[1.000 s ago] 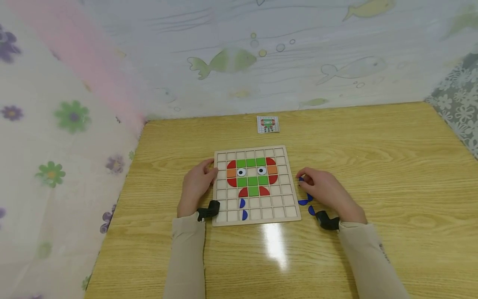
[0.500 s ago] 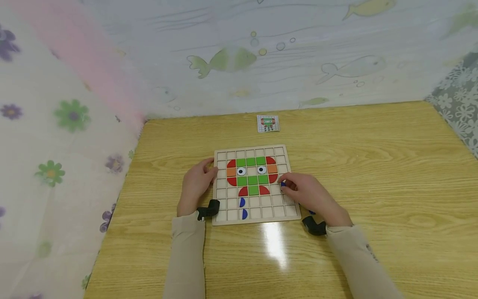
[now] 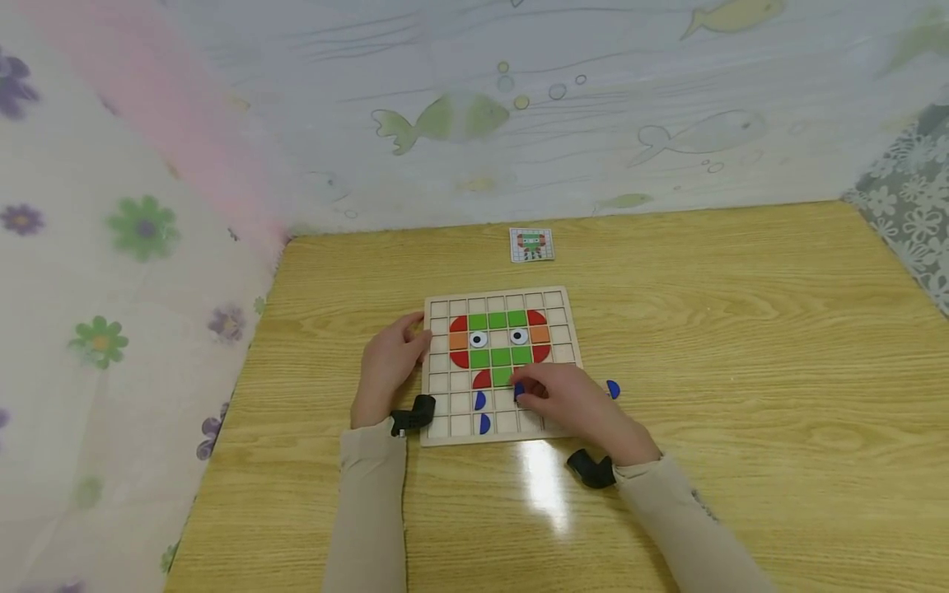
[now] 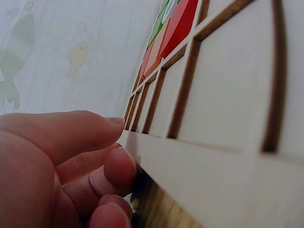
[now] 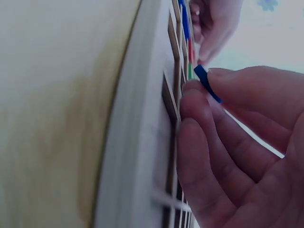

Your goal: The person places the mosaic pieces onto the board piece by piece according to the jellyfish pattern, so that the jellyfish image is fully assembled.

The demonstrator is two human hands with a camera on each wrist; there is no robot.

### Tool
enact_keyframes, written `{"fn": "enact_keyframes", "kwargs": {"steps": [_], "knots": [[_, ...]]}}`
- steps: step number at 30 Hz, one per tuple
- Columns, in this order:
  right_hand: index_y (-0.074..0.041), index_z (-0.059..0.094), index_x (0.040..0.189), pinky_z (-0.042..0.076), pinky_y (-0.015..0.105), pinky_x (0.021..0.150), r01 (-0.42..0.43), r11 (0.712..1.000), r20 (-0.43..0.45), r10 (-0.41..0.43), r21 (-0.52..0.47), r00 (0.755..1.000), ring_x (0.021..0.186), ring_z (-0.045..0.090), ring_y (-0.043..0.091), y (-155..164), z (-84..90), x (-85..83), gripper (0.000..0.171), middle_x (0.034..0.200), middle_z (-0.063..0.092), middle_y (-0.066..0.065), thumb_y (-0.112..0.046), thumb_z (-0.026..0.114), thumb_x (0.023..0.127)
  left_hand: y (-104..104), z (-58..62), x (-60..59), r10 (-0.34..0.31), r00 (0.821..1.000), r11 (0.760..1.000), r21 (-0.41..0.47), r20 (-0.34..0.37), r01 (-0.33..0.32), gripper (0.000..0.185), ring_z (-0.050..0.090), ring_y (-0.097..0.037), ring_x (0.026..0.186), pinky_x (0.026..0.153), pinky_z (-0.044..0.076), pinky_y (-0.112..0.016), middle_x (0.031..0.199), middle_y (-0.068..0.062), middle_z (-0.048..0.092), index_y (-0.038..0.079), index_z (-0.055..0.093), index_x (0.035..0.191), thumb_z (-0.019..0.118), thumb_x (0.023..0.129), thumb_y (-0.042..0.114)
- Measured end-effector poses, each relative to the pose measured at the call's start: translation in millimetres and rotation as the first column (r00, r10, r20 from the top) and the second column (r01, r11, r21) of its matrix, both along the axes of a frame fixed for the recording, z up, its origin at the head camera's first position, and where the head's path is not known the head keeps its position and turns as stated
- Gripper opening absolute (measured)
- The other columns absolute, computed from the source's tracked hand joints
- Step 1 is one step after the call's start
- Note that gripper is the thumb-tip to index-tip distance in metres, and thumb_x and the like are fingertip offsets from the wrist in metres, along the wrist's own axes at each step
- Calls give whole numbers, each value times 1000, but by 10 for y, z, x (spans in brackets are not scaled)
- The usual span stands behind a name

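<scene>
A wooden grid board lies on the table, with green squares, red curved pieces, orange squares and two round eye pieces set in it. Below them sit two blue half-round pieces, one above the other. My left hand holds the board's left edge, thumb and fingertips right at the rim. Over the lower middle cells is my right hand, pinching another blue half-round piece between thumb and fingers. This hand hides the lower right cells and most of one red piece.
A small printed card showing a similar coloured figure lies behind the board. To the right of the board, a loose blue piece shows past my right hand. A patterned wall borders the table's far side.
My right hand has carried the blue piece left from the table beside the board to over its lower middle cells. My left hand has stayed at the board's edge.
</scene>
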State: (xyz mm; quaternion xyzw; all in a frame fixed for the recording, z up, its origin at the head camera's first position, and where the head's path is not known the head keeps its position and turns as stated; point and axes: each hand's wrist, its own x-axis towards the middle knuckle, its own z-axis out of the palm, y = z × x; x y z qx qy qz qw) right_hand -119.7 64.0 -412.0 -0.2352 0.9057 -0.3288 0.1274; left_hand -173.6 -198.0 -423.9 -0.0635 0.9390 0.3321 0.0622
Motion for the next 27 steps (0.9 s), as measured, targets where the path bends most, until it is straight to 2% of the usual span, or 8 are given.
{"fn": "enact_keyframes", "kwargs": {"steps": [12,27], "knots": [[-16,66,101,37,26,63,-48,996,-60,53,75,997,69,45,9,-163,-26,4,19,77,51,-11,-20,63,82,-6,-2,-1,-9,1000,1000,6,-12,9,43,47,-18,50,52,35,-31,64,1,55,23,48,129,51,88,37],[-17,65,101,37,25,62,-36,993,-68,44,110,997,69,44,8,-171,-7,27,20,78,48,-9,-21,63,82,-5,19,0,-4,1000,1000,5,2,4,43,48,-19,51,52,35,-31,63,0,55,23,47,129,50,89,38]]}}
